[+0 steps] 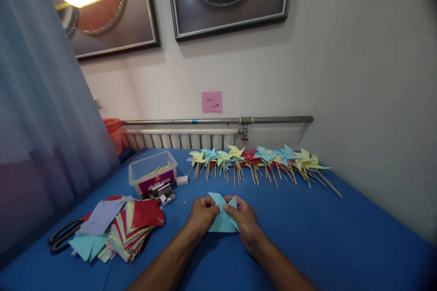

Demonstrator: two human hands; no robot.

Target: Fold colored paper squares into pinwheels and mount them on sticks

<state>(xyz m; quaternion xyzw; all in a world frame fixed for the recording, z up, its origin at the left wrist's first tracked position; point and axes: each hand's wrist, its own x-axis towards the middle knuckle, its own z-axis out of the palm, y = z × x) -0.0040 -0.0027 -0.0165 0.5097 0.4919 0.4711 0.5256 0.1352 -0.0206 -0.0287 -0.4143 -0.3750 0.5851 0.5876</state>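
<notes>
Between my hands, just above the blue tabletop, is a light blue paper square (221,224), cut and partly folded, with corners bent toward its middle. My left hand (202,214) pinches it from the left, thumb near the centre. From the right, my right hand (244,219) grips it, its thumb pressing a folded corner inward. Fingers behind the paper are hidden. Left of my hands lies a fanned stack of coloured paper squares (128,232), with a lilac sheet (100,216) and a red one (147,213) on top. Black scissor handles (63,236) stick out from under the papers.
Paper pinwheels on sticks (251,157) lie in a row along the table's back. A clear plastic tub (153,175) holds thin sticks, with a small open box (166,193) and a white block (182,180) beside it. Behind are a pipe (215,121) and a curtain (51,113).
</notes>
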